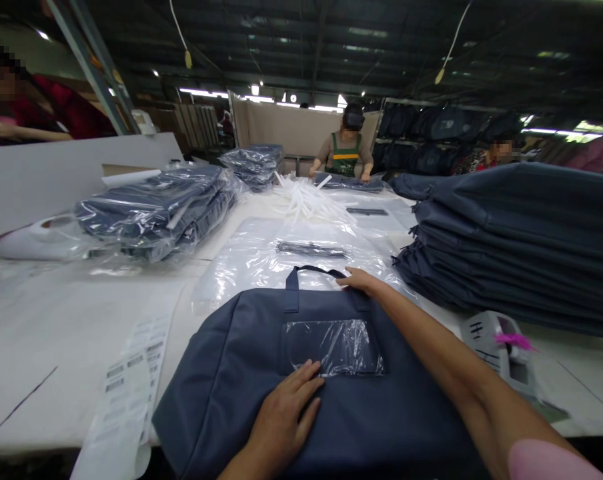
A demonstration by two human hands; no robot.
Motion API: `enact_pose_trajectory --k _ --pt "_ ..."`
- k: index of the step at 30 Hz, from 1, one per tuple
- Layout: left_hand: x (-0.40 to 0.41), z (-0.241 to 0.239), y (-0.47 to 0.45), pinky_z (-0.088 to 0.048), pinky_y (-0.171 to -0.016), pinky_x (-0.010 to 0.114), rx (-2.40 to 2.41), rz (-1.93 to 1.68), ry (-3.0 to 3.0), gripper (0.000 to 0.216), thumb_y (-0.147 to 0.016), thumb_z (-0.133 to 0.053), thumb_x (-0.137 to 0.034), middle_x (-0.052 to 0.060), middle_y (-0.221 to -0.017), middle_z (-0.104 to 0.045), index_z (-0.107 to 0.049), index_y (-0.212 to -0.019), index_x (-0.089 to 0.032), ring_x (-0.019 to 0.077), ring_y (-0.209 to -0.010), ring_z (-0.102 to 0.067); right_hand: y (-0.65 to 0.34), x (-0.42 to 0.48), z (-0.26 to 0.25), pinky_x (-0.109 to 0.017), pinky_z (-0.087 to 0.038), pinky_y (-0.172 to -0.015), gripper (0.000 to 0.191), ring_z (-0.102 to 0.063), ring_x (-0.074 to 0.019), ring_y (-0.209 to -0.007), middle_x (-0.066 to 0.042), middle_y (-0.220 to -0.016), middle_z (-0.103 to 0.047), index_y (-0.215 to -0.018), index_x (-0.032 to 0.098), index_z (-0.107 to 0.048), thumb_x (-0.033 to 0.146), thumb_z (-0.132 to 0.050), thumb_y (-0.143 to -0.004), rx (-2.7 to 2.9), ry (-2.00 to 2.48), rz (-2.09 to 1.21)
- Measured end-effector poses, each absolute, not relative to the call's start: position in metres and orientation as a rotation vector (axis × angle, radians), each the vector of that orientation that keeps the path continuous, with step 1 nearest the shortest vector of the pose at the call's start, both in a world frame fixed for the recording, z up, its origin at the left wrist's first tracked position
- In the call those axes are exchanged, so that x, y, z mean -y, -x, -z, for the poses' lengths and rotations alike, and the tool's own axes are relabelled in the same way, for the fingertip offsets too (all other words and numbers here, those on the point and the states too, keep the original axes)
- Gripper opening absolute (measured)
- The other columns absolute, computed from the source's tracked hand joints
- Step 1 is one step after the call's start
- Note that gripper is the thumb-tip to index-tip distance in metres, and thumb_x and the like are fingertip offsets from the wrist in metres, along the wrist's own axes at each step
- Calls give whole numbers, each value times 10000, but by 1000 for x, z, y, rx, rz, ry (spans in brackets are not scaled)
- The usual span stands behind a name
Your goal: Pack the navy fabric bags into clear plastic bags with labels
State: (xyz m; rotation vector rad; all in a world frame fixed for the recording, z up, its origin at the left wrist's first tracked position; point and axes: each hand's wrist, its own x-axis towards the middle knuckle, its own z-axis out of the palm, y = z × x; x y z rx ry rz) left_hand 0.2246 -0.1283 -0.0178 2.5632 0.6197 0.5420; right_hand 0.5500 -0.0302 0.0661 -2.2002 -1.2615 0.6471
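A navy blue bag (261, 347) lies flat in front of me, its carry handle (292, 290) towards the far side. A clear plastic pocket (334, 347) is set in its upper face. My left hand (286, 407) rests flat on the bag, fingers stretched out, fingertips at the pocket's lower edge. My right hand (361, 281) reaches to the bag's far edge and its fingers close on the right end of the handle; part of that grip is hidden. Just beyond the bag is a stack of clear plastic bags (241, 260).
Plastic-wrapped navy bags (151, 200) are piled at left, unwrapped ones (521, 233) at right. Barcode label sheets (126, 387) hang over the front edge. A grey tool (501, 350) lies right. White strips (306, 200) lie farther back. A co-worker (349, 153) handles a bag opposite.
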Motion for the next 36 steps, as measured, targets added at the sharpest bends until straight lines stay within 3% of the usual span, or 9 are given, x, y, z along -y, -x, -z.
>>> enact_pose_trajectory --k 5,11,16,21,27,29,32,34,36 --pt "127 23 -225 -473 -1093 365 -641 -549 -2522 346 -940 -502 -256 -9 -1444 -534 -590 -1272 -306 189 -1338 -489 -538 74 -101 -307 -505 -827 728 -664 -185 -879 -50 -1021 -718 -1501 201 -372 431 -643 -866 1409 1720 -602" --pt "128 6 -225 -483 -1083 351 -756 -718 -2427 470 -939 -497 -228 34 -1427 -550 -455 -1404 -277 175 -1310 -520 -468 175 -66 -411 -444 -953 238 -629 -215 -927 -57 -944 -714 -1103 253 -725 322 -625 -899 2161 1567 -354" --pt "122 -23 -245 -359 -1176 465 -667 -742 -2697 509 -967 -439 -225 52 -1537 -413 -374 -1471 -242 230 -1451 -315 -431 216 -12 -484 -401 -1015 218 -574 -231 -970 -82 -999 -674 -1101 216 -692 233 -571 -920 2095 1619 -147" --pt "112 2 -259 -339 -1163 554 -441 -442 -2867 453 -998 -396 -300 68 -1497 -469 -419 -1443 -215 256 -1417 -377 -435 222 -34 -462 -389 -1072 243 -620 -217 -1013 -76 -1021 -703 -1043 212 -710 143 -517 -912 2115 1527 -275" --pt "118 5 -260 -248 -1193 588 -477 -412 -2762 424 -979 -404 -225 82 -1435 -539 -500 -1392 -223 256 -1393 -416 -412 148 -97 -333 -505 -910 257 -662 -189 -972 -53 -1064 -729 -1060 230 -724 336 -515 -955 1695 1306 -531" --pt "117 -3 -259 -281 -1181 580 -502 -437 -2656 401 -965 -425 -216 71 -1384 -588 -564 -1340 -245 256 -1353 -468 -395 120 -88 -283 -537 -704 335 -664 -147 -738 -47 -959 -734 -1086 212 -710 443 -514 -944 1394 1162 -799" --pt "105 -28 -245 -371 -1148 505 -448 -330 -2386 298 -937 -504 -255 28 -1197 -708 -705 -1154 -296 236 -1212 -598 -376 100 -50 -203 -388 -433 453 -468 -76 -442 5 -657 -643 -989 158 -697 571 -539 -892 944 1049 -1082" --pt "88 -58 -229 -472 -1067 441 -434 -114 -2153 227 -909 -568 -336 13 -1050 -756 -753 -1037 -304 229 -1072 -676 -369 101 -26 -184 -293 -394 459 -365 -56 -397 50 -529 -531 -907 148 -676 589 -555 -878 768 1029 -1126" --pt "62 -94 -216 -606 -790 352 -608 12 -1919 276 -909 -549 -433 19 -903 -769 -756 -1003 -276 222 -857 -728 -365 105 -15 -181 -278 -406 446 -354 -52 -400 64 -502 -486 -866 148 -657 580 -545 -894 735 1011 -1150"
